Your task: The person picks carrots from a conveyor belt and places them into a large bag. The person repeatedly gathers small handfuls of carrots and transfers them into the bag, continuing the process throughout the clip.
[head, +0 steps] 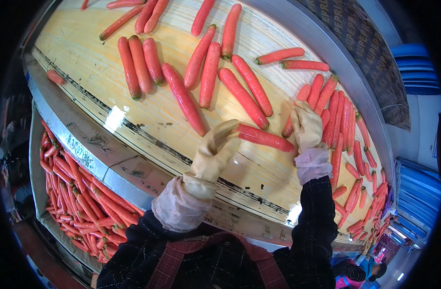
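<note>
Wet carrots lie scattered over a pale sorting table (242, 177). My left hand (218, 148), in a cream rubber glove, is closed around the end of a carrot (267, 138) that points right. My right hand (307, 121), gloved alike, is curled on a carrot (288, 126) whose ends show on both sides of the fingers; how firmly it grips is partly hidden. Beyond my left hand lies a long carrot (184, 99). Two more carrots (244, 98) rest slantwise between the hands, farther up. Just right of my right hand, several carrots (338, 115) lie side by side.
A metal rim (354, 68) borders the table's far side, and a near metal edge (83, 151) runs before me. Below left stands a lined container (36, 173) full of carrots (87, 202). Blue stacked material (422, 195) is at the right. Another person (368, 269) shows at lower right.
</note>
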Tool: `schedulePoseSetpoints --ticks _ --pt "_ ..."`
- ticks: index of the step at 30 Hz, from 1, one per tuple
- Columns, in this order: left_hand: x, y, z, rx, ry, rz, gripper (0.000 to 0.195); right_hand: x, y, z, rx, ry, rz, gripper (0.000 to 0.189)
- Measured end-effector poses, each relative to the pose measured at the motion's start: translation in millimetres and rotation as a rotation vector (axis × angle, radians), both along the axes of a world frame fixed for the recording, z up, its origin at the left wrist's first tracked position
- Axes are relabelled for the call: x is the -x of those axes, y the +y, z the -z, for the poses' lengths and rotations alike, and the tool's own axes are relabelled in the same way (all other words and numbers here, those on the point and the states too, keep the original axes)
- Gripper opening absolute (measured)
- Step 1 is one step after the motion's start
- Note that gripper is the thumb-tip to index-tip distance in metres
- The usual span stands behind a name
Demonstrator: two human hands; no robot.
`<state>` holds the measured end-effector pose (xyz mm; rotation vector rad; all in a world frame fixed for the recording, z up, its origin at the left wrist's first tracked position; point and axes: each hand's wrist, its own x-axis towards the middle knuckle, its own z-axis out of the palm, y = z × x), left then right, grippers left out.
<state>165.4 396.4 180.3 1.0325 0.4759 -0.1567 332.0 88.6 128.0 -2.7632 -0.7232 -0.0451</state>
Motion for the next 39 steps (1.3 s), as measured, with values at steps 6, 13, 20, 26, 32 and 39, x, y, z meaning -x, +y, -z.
schedulePoseSetpoints --ticks 6,13,20,26,32,39 --pt "-0.1 14.7 -3.5 -0.027 0.019 -0.03 0.052 -57.6 30.2 -3.9 0.057 -0.181 0.411 0.041" --pt "8.6 15.4 -14.1 0.006 0.037 0.001 0.052 -116.5 48.1 39.8 0.318 0.008 0.604 0.052" --pt "-4.3 20.6 -1.6 0.072 0.051 0.023 0.054 -81.8 -1.2 48.5 -0.112 -0.009 0.724 0.024" --pt "-16.3 29.4 7.2 0.104 0.089 0.127 0.058 59.5 39.7 -38.1 -1.063 0.482 0.744 0.037" --pt "-29.2 45.9 19.8 0.476 0.282 0.147 0.057 156.1 131.4 -75.0 -0.889 0.61 0.285 0.029" --pt "-47.1 80.1 54.4 0.423 0.221 0.013 0.046 59.9 105.1 11.3 0.26 0.199 0.444 0.051"
